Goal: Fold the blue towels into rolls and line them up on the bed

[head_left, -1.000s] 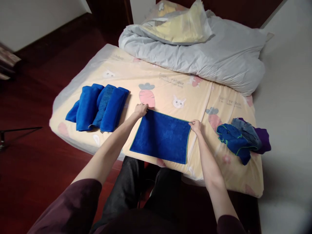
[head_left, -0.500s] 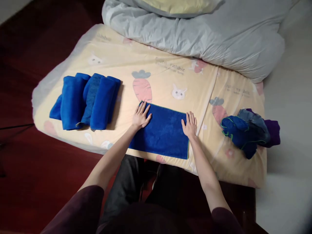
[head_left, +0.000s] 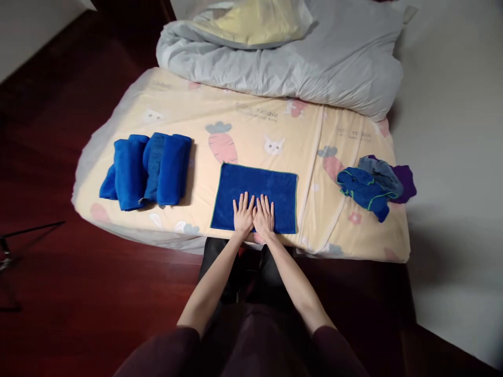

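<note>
A blue towel (head_left: 257, 180) with green edging lies spread flat near the front edge of the bed. My left hand (head_left: 244, 213) rests palm down on its lower middle, fingers stretched out. Right beside it, my right hand (head_left: 263, 213) also lies flat on the cloth, and the two hands touch at the thumbs. Neither hand grips anything. To the left sit several rolled blue towels (head_left: 168, 170), side by side. At the right is a crumpled heap of cloths (head_left: 363, 188) in blue, grey and purple.
The bed's yellow sheet (head_left: 188, 110) has carrot and rabbit prints. A grey quilt (head_left: 283, 70) is bunched at the back with a yellow pillow (head_left: 251, 23) on it. A white wall (head_left: 456, 157) stands at the right. Thin black legs of a stand (head_left: 31, 230) show at the left.
Both hands have moved from the towel's upper left corner and right edge to its lower middle, coming together. The view has shifted, showing more floor.
</note>
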